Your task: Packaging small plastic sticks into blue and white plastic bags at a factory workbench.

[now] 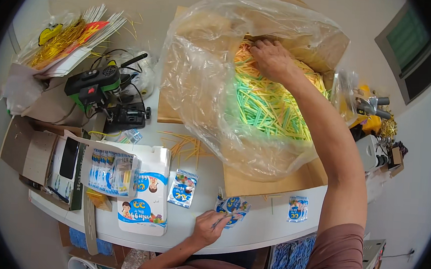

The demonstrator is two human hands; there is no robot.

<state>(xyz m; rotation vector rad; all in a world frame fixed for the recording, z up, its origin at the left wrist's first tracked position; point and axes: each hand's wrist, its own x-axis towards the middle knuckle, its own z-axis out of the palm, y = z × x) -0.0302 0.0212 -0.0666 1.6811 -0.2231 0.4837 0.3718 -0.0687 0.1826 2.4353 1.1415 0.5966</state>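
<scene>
A cardboard box (pixel 244 182) lined with a clear plastic bag (pixel 200 63) holds a heap of thin yellow, green and orange sticks (pixel 272 108). My right hand (pixel 271 58) reaches over the near side into its far left corner. Its fingers curl down among the sticks, with the fingertips hidden. Near the table's front edge, my left hand (pixel 210 230) pinches the near side of a blue-and-white packet (pixel 237 208). Another packet seems to overlap it. Similar packets lie flat on either side, one to the left (pixel 183 188) and one to the right (pixel 297 209).
Loose orange sticks (pixel 187 146) are scattered left of the box. A white printed carton (pixel 142 219) lies beside an open tray of packets (pixel 114 172). Behind stand a black-and-green device (pixel 96 86) and a bag of gold tinsel and white sticks (pixel 67 39).
</scene>
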